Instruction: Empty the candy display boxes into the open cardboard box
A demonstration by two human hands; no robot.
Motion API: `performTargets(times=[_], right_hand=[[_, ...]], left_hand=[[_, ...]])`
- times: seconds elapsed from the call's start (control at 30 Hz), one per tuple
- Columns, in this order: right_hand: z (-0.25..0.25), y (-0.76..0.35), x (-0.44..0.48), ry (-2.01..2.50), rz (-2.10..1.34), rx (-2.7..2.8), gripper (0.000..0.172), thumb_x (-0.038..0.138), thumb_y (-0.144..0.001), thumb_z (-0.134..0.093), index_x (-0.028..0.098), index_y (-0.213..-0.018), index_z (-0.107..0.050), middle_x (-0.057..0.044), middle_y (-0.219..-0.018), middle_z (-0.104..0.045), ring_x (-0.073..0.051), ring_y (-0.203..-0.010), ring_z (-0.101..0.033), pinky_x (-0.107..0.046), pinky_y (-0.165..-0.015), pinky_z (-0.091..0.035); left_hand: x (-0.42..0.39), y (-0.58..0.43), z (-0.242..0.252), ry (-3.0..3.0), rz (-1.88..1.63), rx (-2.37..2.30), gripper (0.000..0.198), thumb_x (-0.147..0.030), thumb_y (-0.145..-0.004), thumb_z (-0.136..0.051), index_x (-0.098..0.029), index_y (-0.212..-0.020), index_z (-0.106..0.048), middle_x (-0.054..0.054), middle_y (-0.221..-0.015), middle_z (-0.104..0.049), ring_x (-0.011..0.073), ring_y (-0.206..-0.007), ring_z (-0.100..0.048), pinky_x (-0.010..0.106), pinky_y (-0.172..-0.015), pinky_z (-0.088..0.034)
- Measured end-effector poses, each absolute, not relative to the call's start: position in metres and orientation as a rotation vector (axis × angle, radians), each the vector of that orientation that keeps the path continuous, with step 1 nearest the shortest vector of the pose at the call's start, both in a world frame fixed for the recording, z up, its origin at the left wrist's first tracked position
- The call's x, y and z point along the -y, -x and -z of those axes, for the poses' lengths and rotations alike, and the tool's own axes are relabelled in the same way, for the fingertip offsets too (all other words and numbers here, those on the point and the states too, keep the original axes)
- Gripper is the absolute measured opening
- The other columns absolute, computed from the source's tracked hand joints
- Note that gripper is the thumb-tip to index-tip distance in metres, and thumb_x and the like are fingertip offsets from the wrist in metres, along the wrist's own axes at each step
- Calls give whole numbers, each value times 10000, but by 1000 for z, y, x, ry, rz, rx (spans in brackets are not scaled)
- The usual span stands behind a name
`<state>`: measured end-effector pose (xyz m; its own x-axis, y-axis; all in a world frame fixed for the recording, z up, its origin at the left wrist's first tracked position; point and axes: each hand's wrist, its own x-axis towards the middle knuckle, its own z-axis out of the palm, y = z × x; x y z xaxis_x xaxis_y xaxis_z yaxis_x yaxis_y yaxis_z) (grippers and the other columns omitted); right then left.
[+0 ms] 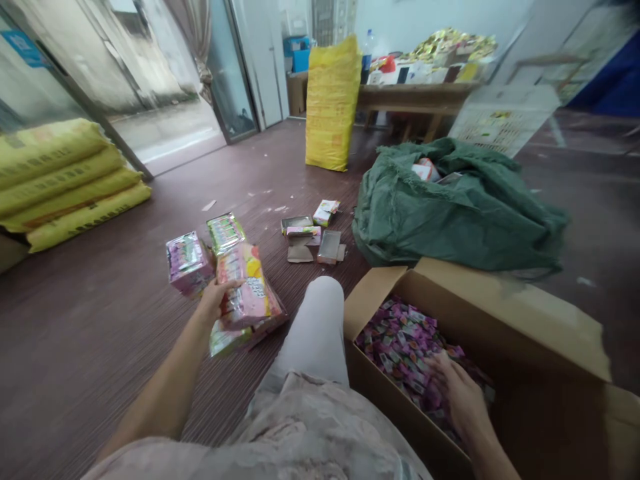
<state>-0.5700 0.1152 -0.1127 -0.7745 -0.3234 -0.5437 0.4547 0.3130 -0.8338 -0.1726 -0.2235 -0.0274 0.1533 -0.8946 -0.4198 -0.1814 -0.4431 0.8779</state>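
dark wood-grain floor point(100, 320), glass doors point(165, 100) w/ daylight, wooden table point(410, 99) at back, yellow sacks point(65, 180) stacked nr doors.

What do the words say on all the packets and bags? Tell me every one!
Nothing here can be read for sure.
Packets in the left hand: colourful print, too blurred.
Stacked yellow sacks: dark print, too small.
Standing yellow sack: red print, blurred.
Blue sign, top left: blurred.
Wrappers in the cardboard box by the right hand: too small.
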Motion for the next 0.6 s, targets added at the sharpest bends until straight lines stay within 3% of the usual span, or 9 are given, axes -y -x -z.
performTargets(times=[0.13, 0.3, 0.47, 0.6], right_hand=[[63, 554, -57, 78, 1631, -1747, 653, 716, -535, -849, 167, -873, -744, -79, -837, -772, -211, -775, -707, -294, -714, -548], [0, 559, -10, 91, 1775, -1227, 578, 663, -975, -492, 145, -889, -733, -84, -839, -755, -163, -772, -701, -262, -773, -538], [-21, 587, -34, -58, 1961, -1015, 548, 600, -1015, -376, 178, -943, -717, -91, -931, -776, -269, -979, -718, -449, -1006, -530], [-11, 592, -66, -152, 2076, -940, 561, 641, -994, -366, 202, -1012, -714, -94, -1034, -777, -292, -1163, -674, -503, -1073, -503]], left_hand=[[225, 274, -33, -1242, 1769, 1103, 657, -224, -466, -864, -157, -1066, -605, -6, -734, -665, 155, -574, -624, 257, -556, -545], [171, 410, -51, -587, 2486, 1223, 701, -205, -453, -818, -110, -1128, -653, 113, -957, -766, 279, -823, -738, 317, -723, -603], [107, 485, -9, -330, 2958, 1174, 727, -238, -585, -803, -115, -1284, -646, 137, -1014, -781, 325, -904, -759, 383, -833, -616], [80, 516, 17, -427, 3103, 1041, 680, -313, -707, -749, -116, -1347, -632, 128, -978, -788, 345, -959, -756, 420, -889, -608]])
